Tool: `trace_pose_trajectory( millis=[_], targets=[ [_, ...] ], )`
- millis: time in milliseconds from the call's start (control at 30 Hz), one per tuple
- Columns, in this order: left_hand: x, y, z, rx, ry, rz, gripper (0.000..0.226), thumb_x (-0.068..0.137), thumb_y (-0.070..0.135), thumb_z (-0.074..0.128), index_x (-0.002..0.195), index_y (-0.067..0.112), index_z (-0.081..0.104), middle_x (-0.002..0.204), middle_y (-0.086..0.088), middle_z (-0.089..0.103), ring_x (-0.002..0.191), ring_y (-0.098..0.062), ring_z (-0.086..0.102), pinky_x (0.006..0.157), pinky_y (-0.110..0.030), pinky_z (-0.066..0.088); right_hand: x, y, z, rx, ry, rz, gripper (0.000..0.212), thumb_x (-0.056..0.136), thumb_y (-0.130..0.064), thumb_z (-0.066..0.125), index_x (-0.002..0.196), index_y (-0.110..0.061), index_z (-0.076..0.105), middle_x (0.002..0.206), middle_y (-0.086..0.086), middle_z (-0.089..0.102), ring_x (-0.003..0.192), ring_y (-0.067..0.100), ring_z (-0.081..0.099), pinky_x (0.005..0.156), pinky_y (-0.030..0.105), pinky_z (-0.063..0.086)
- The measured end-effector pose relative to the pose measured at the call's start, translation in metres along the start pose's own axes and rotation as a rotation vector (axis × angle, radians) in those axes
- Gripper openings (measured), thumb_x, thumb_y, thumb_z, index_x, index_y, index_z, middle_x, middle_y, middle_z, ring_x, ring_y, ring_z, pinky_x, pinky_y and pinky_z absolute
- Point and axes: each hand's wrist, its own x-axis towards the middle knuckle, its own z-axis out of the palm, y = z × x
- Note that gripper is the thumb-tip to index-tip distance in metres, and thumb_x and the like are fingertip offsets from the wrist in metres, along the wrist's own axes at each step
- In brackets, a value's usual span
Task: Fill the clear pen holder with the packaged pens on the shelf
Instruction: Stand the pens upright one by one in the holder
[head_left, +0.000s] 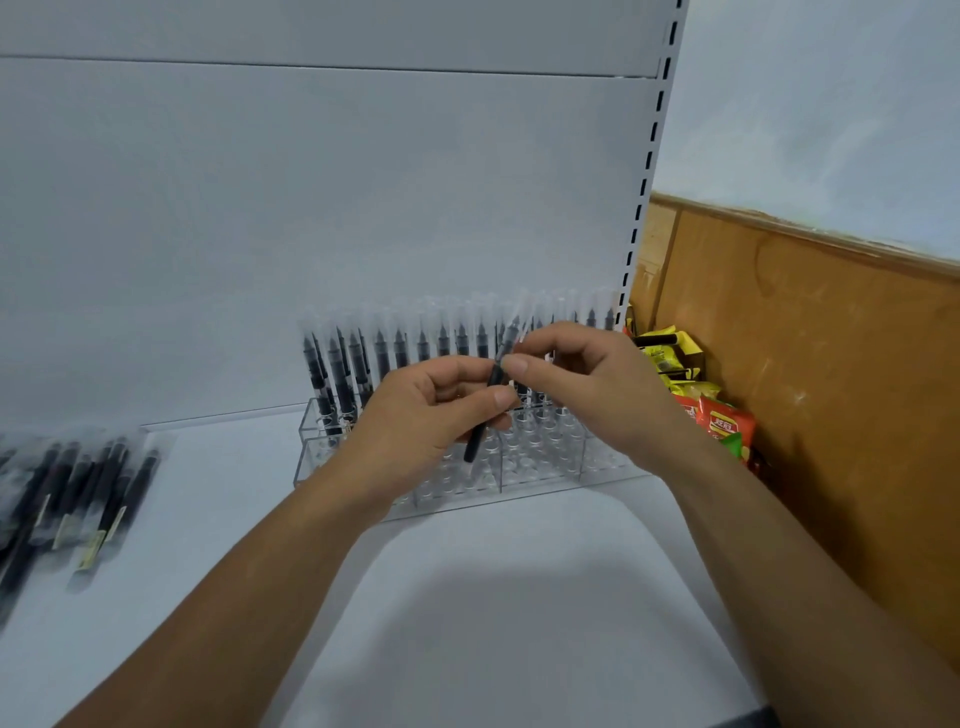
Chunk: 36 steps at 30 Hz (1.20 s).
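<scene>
A clear acrylic pen holder (540, 475) stands at the back of the white shelf (467, 597), with several packaged black pens upright in its rear rows (400, 348). Both hands hold one packaged black pen (480, 421) tilted just above the holder's front cells. My left hand (421, 415) grips its lower barrel. My right hand (576, 384) pinches its upper part between thumb and forefinger. A loose pile of packaged pens (78, 499) lies on the shelf at the far left.
The shelf's white back panel (311, 208) rises right behind the holder, with a slotted upright (644, 176) at its right edge. Beyond that, red and yellow snack packets (711, 410) sit against a brown board wall (831, 364).
</scene>
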Motion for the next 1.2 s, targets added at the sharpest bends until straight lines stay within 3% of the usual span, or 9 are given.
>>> trace_pose_trajectory(
  millis=[133, 233, 367, 467, 567, 633, 867, 1100, 1200],
  targets=[
    [0.0, -0.001, 0.004, 0.021, 0.008, 0.028, 0.023, 0.086, 0.013, 0.068, 0.108, 0.016, 0.07, 0.091, -0.001, 0.076, 0.083, -0.012, 0.072, 0.071, -0.015, 0.053, -0.001, 0.0, 0.003, 0.101, -0.015, 0.015, 0.015, 0.084, -0.033, 0.074, 0.089, -0.018, 0.073, 0.082, 0.022, 0.053, 0.064, 0.018, 0.042, 0.057, 0.027, 0.037],
    [0.0, -0.003, 0.007, 0.11, 0.052, 0.076, 0.024, 0.085, 0.021, 0.07, 0.109, 0.023, 0.069, 0.091, 0.003, 0.075, 0.084, -0.009, 0.071, 0.072, -0.015, 0.054, -0.002, -0.005, 0.0, 0.23, 0.038, 0.024, 0.012, 0.087, -0.023, 0.071, 0.09, -0.012, 0.071, 0.072, 0.018, 0.052, 0.059, 0.02, 0.043, 0.053, 0.026, 0.035],
    [-0.004, -0.006, 0.008, 0.551, 0.106, 0.25, 0.034, 0.087, 0.046, 0.059, 0.119, 0.034, 0.063, 0.106, 0.02, 0.067, 0.096, 0.007, 0.061, 0.089, -0.018, 0.051, 0.001, -0.006, -0.022, 0.459, 0.281, 0.016, 0.006, 0.093, -0.016, 0.063, 0.088, -0.015, 0.067, 0.088, 0.01, 0.07, 0.052, 0.006, 0.048, 0.048, 0.019, 0.036],
    [-0.011, -0.003, 0.011, 0.996, 0.037, 0.295, 0.054, 0.088, 0.063, 0.039, 0.135, 0.037, 0.05, 0.132, 0.024, 0.049, 0.118, 0.007, 0.043, 0.106, -0.025, 0.035, 0.004, 0.008, -0.036, 0.314, 0.48, 0.019, 0.005, 0.092, -0.02, 0.066, 0.087, -0.019, 0.067, 0.072, -0.006, 0.065, 0.054, 0.006, 0.05, 0.049, 0.019, 0.039],
    [-0.015, -0.009, 0.012, 1.182, -0.042, 0.23, 0.06, 0.09, 0.066, 0.033, 0.145, 0.041, 0.034, 0.15, 0.021, 0.032, 0.137, 0.0, 0.028, 0.115, -0.029, 0.021, 0.009, 0.022, -0.037, 0.065, 0.525, 0.006, 0.01, 0.091, -0.027, 0.069, 0.094, -0.017, 0.069, 0.075, -0.008, 0.063, 0.067, 0.01, 0.056, 0.059, 0.025, 0.049],
    [-0.016, -0.013, 0.012, 1.221, -0.058, 0.201, 0.061, 0.091, 0.066, 0.033, 0.147, 0.041, 0.028, 0.155, 0.021, 0.024, 0.142, -0.002, 0.022, 0.116, -0.029, 0.016, 0.01, 0.027, -0.036, -0.014, 0.513, 0.01, 0.011, 0.09, -0.031, 0.069, 0.094, -0.02, 0.069, 0.077, -0.011, 0.062, 0.071, 0.012, 0.058, 0.065, 0.034, 0.053],
    [-0.017, -0.018, 0.013, 1.267, -0.044, 0.213, 0.061, 0.094, 0.063, 0.034, 0.149, 0.042, 0.021, 0.157, 0.021, 0.019, 0.144, -0.003, 0.017, 0.117, -0.028, 0.013, 0.011, 0.029, -0.034, -0.109, 0.528, -0.017, 0.009, 0.09, -0.031, 0.069, 0.093, -0.023, 0.068, 0.076, -0.015, 0.06, 0.072, 0.012, 0.059, 0.07, 0.047, 0.057],
    [-0.013, -0.024, 0.007, 1.201, -0.045, 0.248, 0.049, 0.098, 0.051, 0.039, 0.146, 0.043, 0.03, 0.156, 0.02, 0.024, 0.144, -0.003, 0.019, 0.118, -0.029, 0.013, 0.01, 0.032, -0.031, -0.33, 0.429, 0.032, 0.008, 0.091, -0.036, 0.067, 0.091, -0.028, 0.065, 0.075, -0.019, 0.06, 0.072, 0.003, 0.056, 0.075, 0.04, 0.055],
    [-0.013, -0.026, 0.007, 1.176, -0.035, 0.257, 0.046, 0.099, 0.048, 0.04, 0.144, 0.044, 0.033, 0.155, 0.02, 0.026, 0.143, -0.002, 0.021, 0.117, -0.027, 0.014, 0.01, 0.035, -0.028, -0.412, 0.338, 0.072, 0.01, 0.089, -0.037, 0.068, 0.089, -0.028, 0.065, 0.077, -0.02, 0.062, 0.075, 0.008, 0.06, 0.076, 0.039, 0.054]
  ],
)
